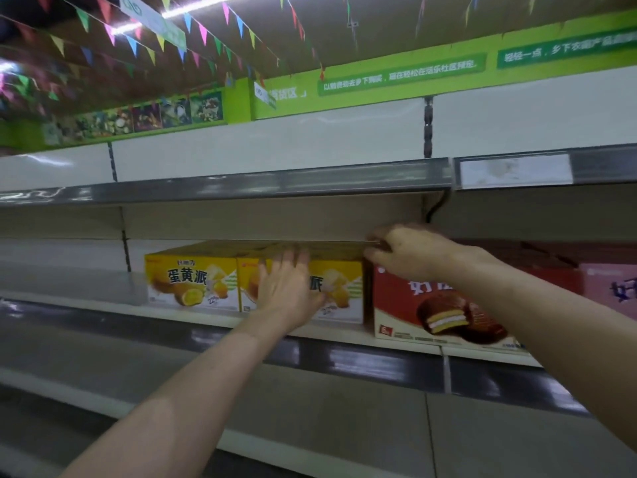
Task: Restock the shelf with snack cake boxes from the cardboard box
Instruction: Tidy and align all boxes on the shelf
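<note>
The flat left hand (291, 284) pushes the front of the yellow box (339, 288), while the right hand (410, 257) grips its top right corner

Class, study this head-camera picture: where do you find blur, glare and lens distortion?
Head view: the bunting and green signs are smeared by motion blur; the ceiling light glares white; glare streaks the shelf edges; the wide lens bows the shelves; the left yellow box reads sharply, while both hands, left and right, look soft.
</note>
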### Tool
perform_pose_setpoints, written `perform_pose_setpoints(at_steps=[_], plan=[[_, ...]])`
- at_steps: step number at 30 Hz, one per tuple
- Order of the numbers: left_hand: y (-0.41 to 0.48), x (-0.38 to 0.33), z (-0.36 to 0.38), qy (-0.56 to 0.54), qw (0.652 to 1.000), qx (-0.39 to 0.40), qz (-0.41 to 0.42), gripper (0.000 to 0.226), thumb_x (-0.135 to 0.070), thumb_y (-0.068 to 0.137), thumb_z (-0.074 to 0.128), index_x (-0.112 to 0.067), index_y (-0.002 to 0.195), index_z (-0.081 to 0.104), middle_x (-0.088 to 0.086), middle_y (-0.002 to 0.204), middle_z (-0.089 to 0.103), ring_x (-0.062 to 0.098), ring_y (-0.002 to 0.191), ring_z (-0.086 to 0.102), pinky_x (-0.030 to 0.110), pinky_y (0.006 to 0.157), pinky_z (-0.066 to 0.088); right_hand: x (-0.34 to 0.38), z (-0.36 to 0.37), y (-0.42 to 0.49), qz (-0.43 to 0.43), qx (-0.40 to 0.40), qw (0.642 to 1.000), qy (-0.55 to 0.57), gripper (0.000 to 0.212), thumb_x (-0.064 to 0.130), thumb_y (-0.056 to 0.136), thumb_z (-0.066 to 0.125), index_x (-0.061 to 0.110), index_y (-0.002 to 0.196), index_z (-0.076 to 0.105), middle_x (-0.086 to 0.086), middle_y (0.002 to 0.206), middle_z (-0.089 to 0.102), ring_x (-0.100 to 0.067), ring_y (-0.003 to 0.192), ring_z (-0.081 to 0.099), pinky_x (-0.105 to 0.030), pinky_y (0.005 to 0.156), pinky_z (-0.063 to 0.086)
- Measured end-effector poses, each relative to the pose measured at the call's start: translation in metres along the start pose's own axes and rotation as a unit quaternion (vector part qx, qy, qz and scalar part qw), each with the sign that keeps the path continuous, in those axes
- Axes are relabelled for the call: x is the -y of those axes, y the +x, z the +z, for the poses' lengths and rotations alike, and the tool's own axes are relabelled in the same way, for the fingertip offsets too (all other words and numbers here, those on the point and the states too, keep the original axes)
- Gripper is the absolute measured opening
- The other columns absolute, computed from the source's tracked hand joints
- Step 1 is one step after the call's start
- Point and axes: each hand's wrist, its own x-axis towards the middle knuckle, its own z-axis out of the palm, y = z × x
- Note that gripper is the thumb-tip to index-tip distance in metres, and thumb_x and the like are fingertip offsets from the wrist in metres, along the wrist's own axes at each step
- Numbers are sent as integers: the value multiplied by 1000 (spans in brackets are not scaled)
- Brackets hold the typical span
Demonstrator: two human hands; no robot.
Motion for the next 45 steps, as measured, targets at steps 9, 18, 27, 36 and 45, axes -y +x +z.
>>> perform_pose_setpoints(at_steps=[9, 18, 27, 36, 45], plan=[[76, 117, -10, -13, 966, 258, -12, 94, -46, 83, 69, -20, 154, 15, 7, 155, 31, 30, 134, 41, 42, 106, 41, 76, 51, 76, 20, 66, 990, -125, 69, 39, 90, 61, 24, 148, 28, -6, 148, 38, -29, 133, 37, -42, 109, 31], [122, 153, -2, -168, 941, 280, 91, 51, -46, 93, 58, -14, 131, 52, 2, 126, 57, 18, 102, 58, 26, 80, 47, 80, 73, 99, 108, 122, 986, -35, 60, 46, 90, 57, 31, 143, 34, 3, 128, 57, -19, 108, 58, -37, 94, 50], [165, 125, 18, -559, 773, 272, -126, 60, -34, 103, 39, 1, 149, 24, 27, 149, 34, 45, 131, 41, 43, 110, 33, 85, 72, 100, 136, 125, 982, -35, 78, 50, 88, 58, 34, 152, 15, 4, 153, 29, -21, 139, 28, -36, 113, 27], [175, 106, 26, -541, 785, 277, -116, 58, -41, 104, 34, -16, 154, 20, 8, 159, 24, 28, 143, 28, 42, 115, 29, 81, 76, 99, 137, 117, 983, -48, 77, 62, 88, 51, 32, 151, 17, 5, 154, 27, -22, 139, 27, -39, 114, 17], [153, 127, 17, -615, 732, 260, -138, 54, -36, 103, 40, -4, 147, 34, 14, 147, 41, 22, 123, 48, 26, 84, 37, 80, 76, 98, 127, 115, 983, -59, 75, 62, 90, 46, 33, 152, 15, 5, 157, 23, -23, 142, 23, -41, 116, 15]])
